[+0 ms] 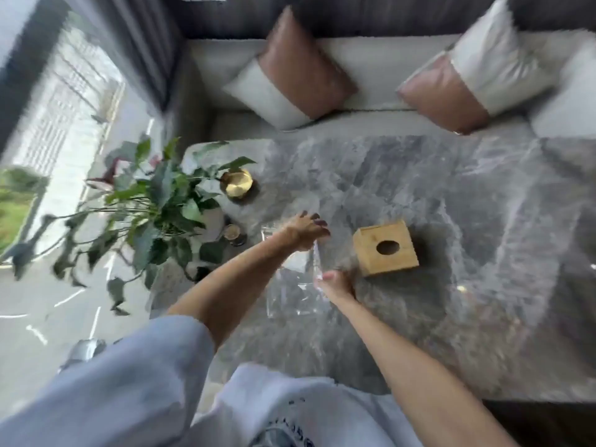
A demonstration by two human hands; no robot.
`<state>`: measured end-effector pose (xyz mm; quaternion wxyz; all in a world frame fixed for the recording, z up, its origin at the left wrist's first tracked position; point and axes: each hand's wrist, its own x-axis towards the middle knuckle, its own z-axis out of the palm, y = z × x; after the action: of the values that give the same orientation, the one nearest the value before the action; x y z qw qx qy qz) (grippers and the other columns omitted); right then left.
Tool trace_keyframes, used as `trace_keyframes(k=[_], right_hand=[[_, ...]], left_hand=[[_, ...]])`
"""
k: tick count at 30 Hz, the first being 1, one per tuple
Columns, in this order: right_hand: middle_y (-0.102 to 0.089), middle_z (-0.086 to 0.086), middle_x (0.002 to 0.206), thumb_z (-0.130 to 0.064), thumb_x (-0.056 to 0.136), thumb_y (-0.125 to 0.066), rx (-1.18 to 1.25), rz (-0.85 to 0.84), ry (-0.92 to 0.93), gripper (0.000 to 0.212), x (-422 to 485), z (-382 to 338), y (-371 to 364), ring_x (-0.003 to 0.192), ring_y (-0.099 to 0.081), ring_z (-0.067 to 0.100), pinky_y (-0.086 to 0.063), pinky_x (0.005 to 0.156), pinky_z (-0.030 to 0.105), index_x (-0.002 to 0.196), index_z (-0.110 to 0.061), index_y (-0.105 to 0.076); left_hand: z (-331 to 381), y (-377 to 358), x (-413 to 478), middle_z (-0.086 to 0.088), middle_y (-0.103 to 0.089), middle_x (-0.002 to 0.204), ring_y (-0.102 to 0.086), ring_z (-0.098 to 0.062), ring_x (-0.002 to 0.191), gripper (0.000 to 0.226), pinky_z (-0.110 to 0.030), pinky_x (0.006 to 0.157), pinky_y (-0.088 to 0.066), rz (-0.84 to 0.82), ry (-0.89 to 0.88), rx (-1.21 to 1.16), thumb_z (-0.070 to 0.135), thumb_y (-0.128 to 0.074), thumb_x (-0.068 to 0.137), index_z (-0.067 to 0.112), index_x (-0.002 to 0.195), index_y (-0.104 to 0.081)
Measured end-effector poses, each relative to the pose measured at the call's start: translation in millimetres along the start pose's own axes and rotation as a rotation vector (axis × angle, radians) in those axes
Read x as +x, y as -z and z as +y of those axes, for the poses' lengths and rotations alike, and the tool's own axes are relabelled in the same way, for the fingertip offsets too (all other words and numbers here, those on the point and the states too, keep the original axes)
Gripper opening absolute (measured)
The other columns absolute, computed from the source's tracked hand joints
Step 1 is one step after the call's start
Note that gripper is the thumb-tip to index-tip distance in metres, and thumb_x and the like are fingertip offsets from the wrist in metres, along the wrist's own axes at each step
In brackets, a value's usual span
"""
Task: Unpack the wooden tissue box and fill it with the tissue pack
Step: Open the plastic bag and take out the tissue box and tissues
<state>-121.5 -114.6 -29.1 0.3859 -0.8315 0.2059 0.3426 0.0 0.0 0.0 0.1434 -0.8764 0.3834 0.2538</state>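
A cube-shaped wooden tissue box (pixel 385 247) with a round hole in its top stands bare on the grey marble table (pixel 467 221). Left of it lies a clear plastic wrapping bag (pixel 292 295), crumpled and see-through. My left hand (pixel 306 232) reaches over the far end of the bag, fingers curled down onto it. My right hand (pixel 337 282) pinches the bag's near right edge, just left of the box and apart from it. No tissue pack is visible in this blurred view.
A leafy potted plant (pixel 154 208) stands at the table's left edge, with a gold bowl (pixel 238 183) and a small dark jar (pixel 233 235) beside it. Behind the table is a sofa with two pink-and-white cushions (pixel 290 72).
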Motion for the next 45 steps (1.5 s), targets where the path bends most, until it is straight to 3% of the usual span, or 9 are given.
trace_keyframes(k=[7,14,19,24,30,35,38,41,45], right_hand=[[-0.071,0.008,0.112,-0.016,0.092,-0.061,-0.046,0.086,0.251,0.023,-7.1,-7.4,19.3,0.103,-0.066,0.023,-0.051,0.088,0.035,0.112,-0.006,-0.066],[-0.061,-0.003,0.102,-0.021,0.094,-0.056,-0.406,0.102,0.756,0.013,-80.5,-105.5,111.0,0.093,-0.064,0.023,-0.052,0.082,0.040,0.100,-0.021,-0.068],[-0.067,-0.009,0.101,-0.027,0.089,-0.067,-0.612,0.179,1.031,0.013,-154.0,-178.1,219.9,0.094,-0.062,0.010,-0.048,0.081,0.029,0.100,-0.029,-0.073],[-0.066,-0.015,0.090,-0.030,0.085,-0.071,-0.683,0.223,1.148,0.011,-202.2,-214.1,318.2,0.088,-0.060,0.004,-0.047,0.081,0.027,0.095,-0.034,-0.075],[-0.074,0.004,0.090,-0.037,0.087,-0.066,-0.473,1.099,1.358,0.021,-219.7,-222.3,373.2,0.087,-0.063,0.031,-0.045,0.081,0.034,0.096,-0.021,-0.075],[-0.074,0.003,0.091,-0.083,0.072,-0.040,-0.355,0.250,0.892,0.077,-245.0,-259.0,353.0,0.082,-0.072,0.026,-0.060,0.080,0.044,0.117,-0.024,-0.062],[-0.067,0.004,0.093,-0.057,0.083,-0.058,-0.343,0.057,0.872,0.073,-253.2,-283.5,338.4,0.064,-0.068,0.019,-0.058,0.062,0.030,0.144,-0.023,-0.038],[-0.051,0.001,0.059,-0.020,0.084,-0.056,-0.393,-0.036,0.834,0.013,-254.7,-305.5,332.5,0.037,-0.047,0.011,-0.039,0.043,0.016,0.094,-0.012,-0.058],[-0.059,0.010,0.074,-0.005,0.079,-0.059,-0.699,-0.007,0.967,0.022,-272.4,-322.2,335.1,0.063,-0.052,0.022,-0.042,0.054,0.029,0.098,-0.001,-0.070]], left_hand=[[-14.4,7.7,0.3,0.002,-0.050,0.144,-0.035,-0.018,0.140,0.054,-0.043,0.122,-0.011,0.007,-0.238,0.101,0.021,-0.061,0.088,0.028,0.138,-0.044],[-81.6,89.3,-128.4,0.006,-0.067,0.109,-0.063,-0.017,0.099,0.015,-0.035,0.086,-0.053,0.133,0.011,-0.327,0.034,-0.060,0.090,0.030,0.104,-0.064],[-85.9,158.9,-216.3,0.003,-0.068,0.099,-0.065,-0.014,0.088,0.016,-0.031,0.083,-0.051,0.420,0.248,-0.572,0.030,-0.066,0.089,0.018,0.098,-0.072],[-47.2,237.8,-270.2,0.012,-0.069,0.078,-0.063,0.004,0.076,0.009,-0.002,0.061,-0.043,0.686,0.369,-0.700,0.027,-0.071,0.087,0.019,0.089,-0.074],[18.1,311.5,-268.6,-0.002,-0.074,0.069,-0.069,-0.013,0.051,0.012,-0.023,0.048,-0.058,0.987,0.560,-0.798,0.023,-0.070,0.087,0.013,0.083,-0.073],[78.7,359.4,-225.6,-0.010,-0.074,0.091,-0.068,-0.035,0.087,0.023,-0.035,0.071,-0.054,1.236,0.993,-0.730,0.029,-0.050,0.085,0.013,0.085,-0.067],[114.7,377.6,-201.7,-0.014,-0.068,0.101,-0.063,-0.040,0.096,0.051,-0.034,0.068,-0.036,1.321,1.113,-0.746,0.046,-0.029,0.073,0.012,0.096,-0.061],[135.4,386.3,-186.6,-0.018,-0.062,0.111,-0.061,-0.042,0.101,0.053,-0.037,0.072,-0.039,1.391,1.222,-0.863,0.045,-0.042,0.080,0.006,0.114,-0.055],[140.5,401.7,-181.2,-0.021,-0.055,0.126,-0.057,-0.038,0.113,0.051,-0.042,0.087,-0.047,1.297,1.100,-0.981,0.033,-0.051,0.091,-0.001,0.128,-0.046]])
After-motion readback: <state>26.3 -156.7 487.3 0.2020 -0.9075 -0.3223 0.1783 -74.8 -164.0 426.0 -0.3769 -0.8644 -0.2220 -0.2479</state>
